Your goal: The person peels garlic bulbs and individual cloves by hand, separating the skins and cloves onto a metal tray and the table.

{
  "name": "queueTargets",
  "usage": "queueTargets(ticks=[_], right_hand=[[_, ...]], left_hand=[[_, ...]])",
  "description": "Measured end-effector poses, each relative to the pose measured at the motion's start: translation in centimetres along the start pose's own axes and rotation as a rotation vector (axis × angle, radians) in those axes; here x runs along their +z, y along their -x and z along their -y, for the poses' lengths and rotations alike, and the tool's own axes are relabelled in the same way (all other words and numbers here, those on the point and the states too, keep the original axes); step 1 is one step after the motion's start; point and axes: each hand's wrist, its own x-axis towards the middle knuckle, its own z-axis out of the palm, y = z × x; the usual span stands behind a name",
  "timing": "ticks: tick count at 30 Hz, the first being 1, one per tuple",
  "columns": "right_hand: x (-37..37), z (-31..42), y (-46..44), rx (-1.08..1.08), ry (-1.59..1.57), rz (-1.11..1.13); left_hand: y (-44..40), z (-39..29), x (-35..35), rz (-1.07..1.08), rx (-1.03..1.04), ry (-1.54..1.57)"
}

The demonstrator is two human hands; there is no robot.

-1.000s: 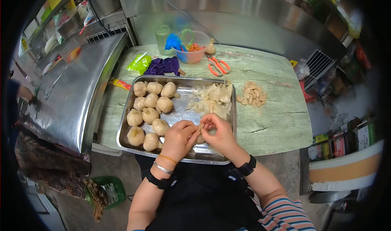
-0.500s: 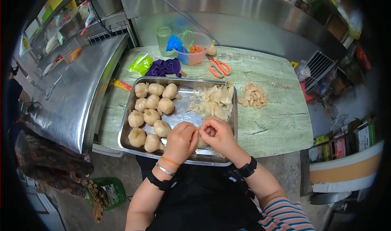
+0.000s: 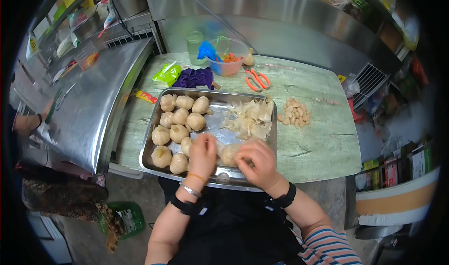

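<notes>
Over the front of a metal tray [image 3: 146, 146], my left hand [image 3: 204, 153] is smeared by motion, its fingers closed together; anything in them is too blurred to name. My right hand [image 3: 258, 162] has its fingers pressed together beside a garlic bulb [image 3: 229, 155], and what they hold is hidden. Several whole garlic bulbs [image 3: 179, 133] fill the tray's left side. A heap of loose papery skins [image 3: 250, 118] lies at its back right. Peeled cloves [image 3: 295, 112] are piled on the table right of the tray.
Behind the tray are a purple cloth [image 3: 193, 78], a green packet [image 3: 167, 75], orange-handled pliers [image 3: 257, 79], a plastic bowl [image 3: 228, 68] and a glass jar [image 3: 195, 47]. At the far left, another person's hand [image 3: 28, 123] is by a metal counter [image 3: 100, 96].
My hands have moved apart, left hand leftward and right hand rightward, uncovering the bulb between them. The view has shifted slightly. The other person's hand has come over the left counter's edge.
</notes>
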Motion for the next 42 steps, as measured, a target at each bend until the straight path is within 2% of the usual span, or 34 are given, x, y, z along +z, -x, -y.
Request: queueTargets(ticks=[2,4,6,8,9,11,12,13,15,16,17,18,19,20,22,23,25,29,31,32,33,34,36,37,38,39,42], right_hand=[[-0.3,0.2,0.1,0.022,-0.008,-0.017],[-0.4,0.0,0.3,0.051,-0.008,-0.043],[-0.4,-1.0,0.9,0.322,-0.105,-0.163],[-0.2,-1.7,1.2,0.377,-0.132,-0.178],[-0.2,-1.9,1.2,0.432,-0.174,-0.188],[0.0,-2.0,1.3,0.465,-0.194,-0.188],[0.1,-2.1,1.3,0.496,-0.217,-0.187],[0.1,-2.0,1.3,0.495,-0.221,-0.190],[0.0,-1.6,1.1,0.411,-0.080,-0.112],[0.0,-1.4,1.0,0.409,-0.083,-0.112],[0.0,-1.0,0.9,0.303,-0.029,-0.061],[-0.1,-0.7,0.7,0.197,0.026,-0.012],[-0.3,-0.3,0.4,0.198,0.024,-0.011],[-0.5,0.2,0.0,0.159,0.016,0.018],[-0.1,0.3,-0.1,0.124,-0.002,0.052],[0.1,0.2,0.2,0.095,-0.011,0.068],[0.2,0.2,0.5,0.069,-0.019,0.092],[1.0,0.2,0.5,0.115,0.030,0.093],[1.0,-0.5,0.6,0.112,0.069,0.076],[1.0,-0.8,0.7,0.229,-0.010,0.091],[1.0,-1.2,0.8,0.347,-0.090,0.104],[1.4,-2.0,1.2,0.350,-0.089,0.100],[2.0,-3.4,1.5,0.508,-0.213,0.068],[1.8,-3.4,1.3,0.510,-0.207,0.066],[1.6,-3.2,1.0,0.655,-0.283,0.064],[1.5,-3.0,0.7,0.802,-0.362,0.061],[2.0,-3.7,1.3,0.756,-0.359,0.015]], left_hand=[[-0.6,0.0,-0.6,0.035,-0.395,0.219],[-0.4,-0.1,-0.4,0.019,-0.347,0.208],[-0.5,-0.3,-0.1,0.014,-0.291,0.204],[-0.7,-0.5,-0.1,-0.113,-0.425,0.452],[-1.0,-1.0,-0.2,-0.110,-0.421,0.457],[-1.4,-2.0,-1.0,-0.300,0.143,-0.059],[-0.8,-2.4,-1.4,-0.201,0.158,-0.069],[-0.3,-2.5,-1.2,-0.201,0.160,-0.073],[0.4,-2.9,-0.5,0.060,0.056,0.122],[0.4,-3.1,-0.5,0.061,-0.003,0.132],[0.5,-2.8,-0.3,0.059,-0.003,0.130],[0.7,-2.4,0.0,0.080,-0.117,0.249],[0.9,-2.2,0.1,0.103,-0.233,0.368],[1.0,-2.2,0.2,0.103,-0.233,0.366],[1.3,-2.4,-0.2,0.108,-0.421,0.669],[1.3,-2.4,-0.3,0.108,-0.426,0.667],[1.2,-2.6,-0.4,0.112,-0.354,0.397],[1.3,-2.2,-0.1,0.082,-0.346,0.374],[1.6,-1.2,0.3,0.109,-0.375,0.490],[1.7,-1.0,0.1,0.110,-0.376,0.491],[1.7,-0.8,-0.1,0.143,-0.461,0.678],[1.7,-0.7,-0.2,0.177,-0.544,0.864],[1.5,-1.0,-0.1,0.183,-0.521,0.871],[1.4,-1.3,0.0,0.182,-0.500,0.880],[1.2,-1.5,-0.2,0.186,-0.499,0.885],[1.0,-1.7,-0.6,0.211,-0.571,1.024],[1.0,-0.9,-1.4,0.203,-0.676,1.297]])
